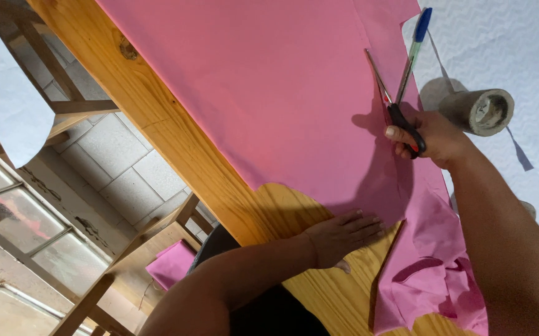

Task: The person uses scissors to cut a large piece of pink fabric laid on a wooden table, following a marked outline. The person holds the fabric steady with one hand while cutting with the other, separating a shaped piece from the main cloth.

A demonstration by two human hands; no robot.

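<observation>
A large sheet of pink fabric [269,93] lies spread over a wooden table [176,124]. My right hand [431,138] grips black-handled scissors [389,93], whose blades point up along a cut line in the fabric. My left hand [341,235] rests flat, fingers together, on the table at the fabric's lower cut edge, pressing it down. A strip of cut pink fabric [434,280] is bunched below my right forearm.
A pen with a blue cap [414,46] lies by the fabric's right edge. A grey concrete cylinder [478,111] stands on white quilted cloth [518,43]. A wooden chair [157,249] with a pink scrap [171,264] sits below the table, over a tiled floor.
</observation>
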